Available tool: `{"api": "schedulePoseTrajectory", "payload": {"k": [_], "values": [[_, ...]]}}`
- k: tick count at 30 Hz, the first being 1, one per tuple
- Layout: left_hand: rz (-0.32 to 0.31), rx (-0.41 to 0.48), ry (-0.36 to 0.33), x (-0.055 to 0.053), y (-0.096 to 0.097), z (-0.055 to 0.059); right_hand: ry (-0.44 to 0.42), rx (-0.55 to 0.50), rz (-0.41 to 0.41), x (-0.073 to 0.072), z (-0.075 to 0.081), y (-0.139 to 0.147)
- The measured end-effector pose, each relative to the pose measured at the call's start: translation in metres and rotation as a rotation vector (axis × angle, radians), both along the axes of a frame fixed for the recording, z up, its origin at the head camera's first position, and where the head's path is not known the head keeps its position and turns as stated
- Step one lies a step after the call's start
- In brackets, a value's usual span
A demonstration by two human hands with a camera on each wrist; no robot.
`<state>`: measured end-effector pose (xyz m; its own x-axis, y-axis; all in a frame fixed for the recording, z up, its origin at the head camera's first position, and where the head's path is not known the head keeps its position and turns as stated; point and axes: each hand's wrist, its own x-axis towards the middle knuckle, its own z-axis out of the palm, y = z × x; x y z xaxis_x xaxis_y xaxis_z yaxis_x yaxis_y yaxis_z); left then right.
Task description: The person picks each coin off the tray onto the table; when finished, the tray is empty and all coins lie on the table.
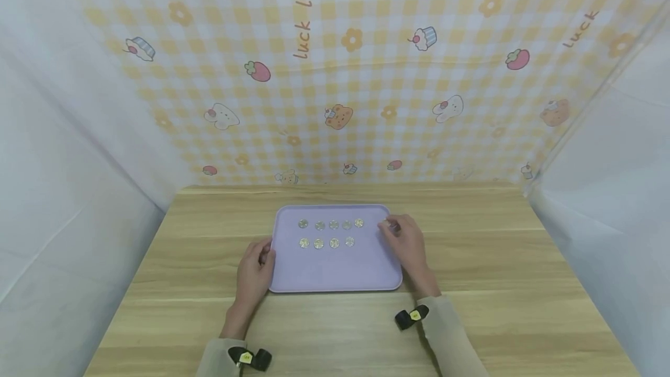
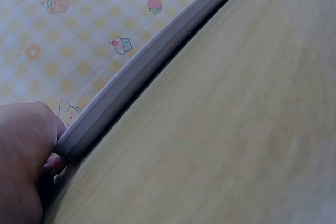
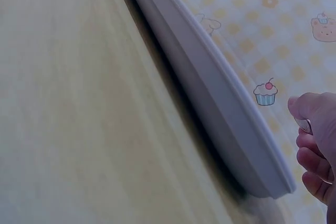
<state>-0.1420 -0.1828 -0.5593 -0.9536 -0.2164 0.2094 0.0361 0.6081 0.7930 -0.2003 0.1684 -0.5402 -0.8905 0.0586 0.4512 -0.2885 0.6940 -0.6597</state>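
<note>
A smooth purple tray point(image 1: 335, 272) with round corners and a thin raised rim lies on a wooden table point(image 1: 497, 260) with streaky yellow-brown grain. On the tray sit small, flat, round discs point(image 1: 319, 244) — shiny, with marks on their faces. They make two rows, five in the far row and four in the near one, all in the far half of the tray.

The left hand point(image 1: 255, 272) grips the tray's left edge, with its fingers bent around the rim. The right hand point(image 1: 408, 246) is by the far right corner, its thumb and finger pinching one more disc point(image 3: 304, 124). Its other fingers are curled in.

Behind the table hangs a soft cloth point(image 1: 387, 86) with yellow and white checks, strawberries, cupcakes and flowers. Each light, plain sleeve point(image 1: 455, 330) has a small black thing with a yellow tag at the cuff.

Only the head view shows the rows. The right wrist view shows the pinched disc best — a thin silvery edge. The left wrist view shows the tray's sloping outer wall and a finger tucked under it.
</note>
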Motion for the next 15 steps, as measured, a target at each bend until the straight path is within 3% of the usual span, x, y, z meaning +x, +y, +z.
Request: {"api": "schedulePoseTrajectory", "payload": {"k": [15], "values": [[0.005,0.002,0.005,0.0,0.0,0.001,-0.063,-0.035,-0.032,-0.004,-0.004,0.012]]}}
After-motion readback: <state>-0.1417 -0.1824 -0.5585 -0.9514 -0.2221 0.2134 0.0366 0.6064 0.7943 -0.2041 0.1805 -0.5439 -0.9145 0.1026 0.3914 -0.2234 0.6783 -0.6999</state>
